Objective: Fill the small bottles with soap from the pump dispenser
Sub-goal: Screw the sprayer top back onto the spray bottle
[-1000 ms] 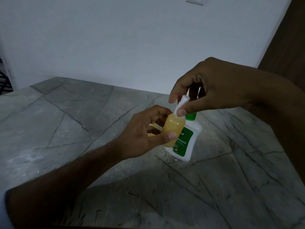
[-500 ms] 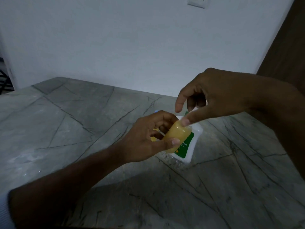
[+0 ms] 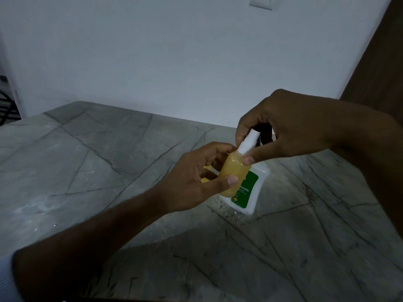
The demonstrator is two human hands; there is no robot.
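Small clear bottle (image 3: 234, 174) held tilted above the tabletop (image 3: 91, 162), filled nearly to the shoulder with cloudy amber-yellow soap. Left hand (image 3: 196, 182) grips the bottle body: thumb across the front, fingers (image 3: 214, 149) curled round the back. Right hand (image 3: 283, 129) is at the bottle's neck, thumb and index finger pinching a white cap or spray top (image 3: 248, 142) seated on the mouth; whether it is fully seated cannot be told. Directly behind and below the small bottle stands the soap dispenser (image 3: 254, 192), white translucent body with a green label reading "ORIGINAL", resting on the tabletop; its pump head is hidden by the hands, and its fill level cannot be read. A small yellow item (image 3: 205, 180) shows between the left fingers, unidentifiable. Droplets or specks (image 3: 220, 204) lie on the surface at the dispenser's base. Tabletop is grey veined stone; its far edge meets the white wall (image 3: 152, 62), the left corner falls away near a dark frame (image 3: 5, 107). Broad bare surface lies left of and in front of the hands. Wall switch plate (image 3: 261, 2) at top; brown panel (image 3: 379, 62) at right.
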